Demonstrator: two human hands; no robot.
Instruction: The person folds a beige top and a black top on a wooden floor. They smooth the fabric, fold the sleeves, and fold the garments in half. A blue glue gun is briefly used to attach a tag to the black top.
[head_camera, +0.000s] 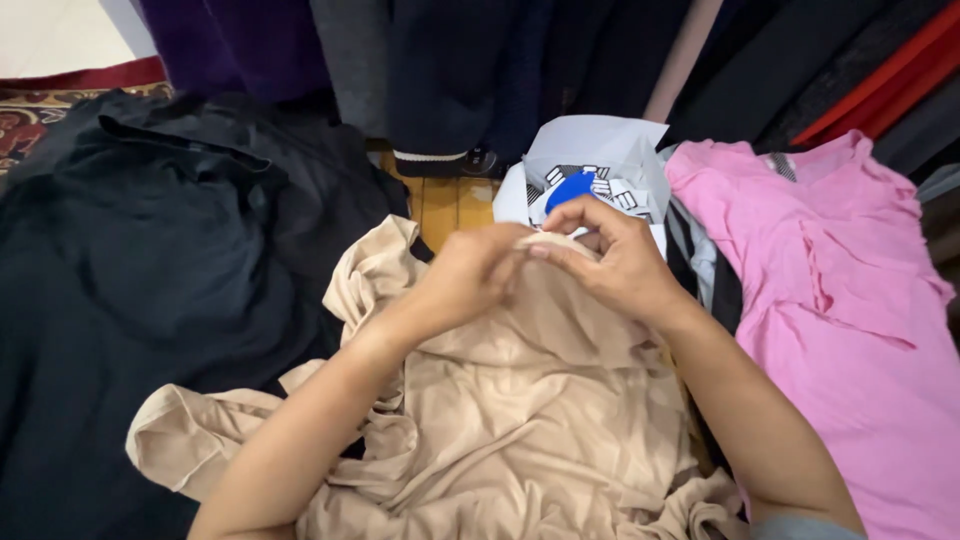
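Note:
A crumpled beige garment (520, 410) lies spread in front of me on a wooden floor. My left hand (465, 275) and my right hand (610, 255) meet at its upper edge, and both pinch the beige cloth between thumb and fingers. Just beyond my hands sits a white garment with a blue and black print (590, 170), partly hidden by my right hand.
A large black garment (150, 270) covers the left side. A pink shirt (850, 320) lies flat on the right. Dark clothes (480, 70) hang along the back, with a red one (890, 75) at far right. A strip of wooden floor (450, 205) and a patterned rug (30, 120) show.

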